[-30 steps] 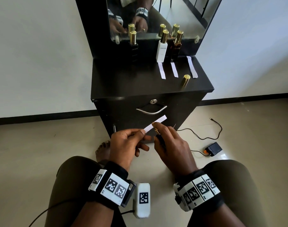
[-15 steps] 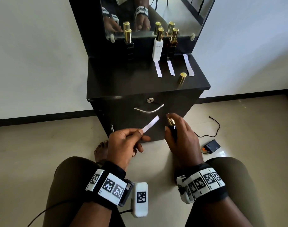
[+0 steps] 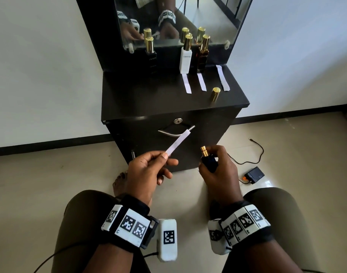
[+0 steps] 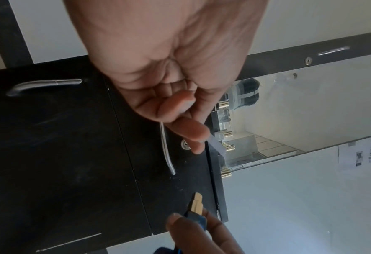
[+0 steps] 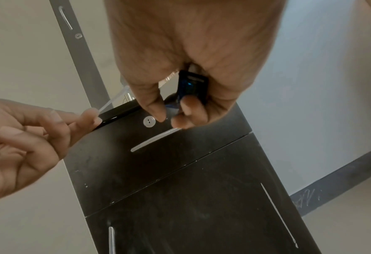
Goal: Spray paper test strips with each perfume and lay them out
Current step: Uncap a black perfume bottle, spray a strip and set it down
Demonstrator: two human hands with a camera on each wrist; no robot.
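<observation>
My left hand [image 3: 149, 170] pinches a white paper test strip [image 3: 178, 142] by its near end; the strip points up and right, in front of the cabinet drawer. My right hand [image 3: 220, 170] grips a small dark blue perfume bottle [image 3: 208, 162], uncapped, its gold nozzle [image 3: 203, 149] up and a short way right of the strip. In the right wrist view the blue bottle [image 5: 192, 86] sits between the fingers, and the strip [image 5: 113, 99] shows at left. The left wrist view shows the strip [image 4: 217, 146] and the bottle's nozzle [image 4: 197, 203] below it.
On the black cabinet top [image 3: 141, 99] stand a black bottle [image 3: 151, 56], a white bottle [image 3: 185, 56] and an amber bottle [image 3: 202, 56] before a mirror [image 3: 178, 16]. Three strips [image 3: 186, 83] lie there beside a loose gold cap [image 3: 215, 94]. A cable and black box [image 3: 254, 175] lie on the floor.
My hands have drawn apart: the right hand moved the bottle right and turned its nozzle upright, away from the strip. The left hand raised the strip slightly.
</observation>
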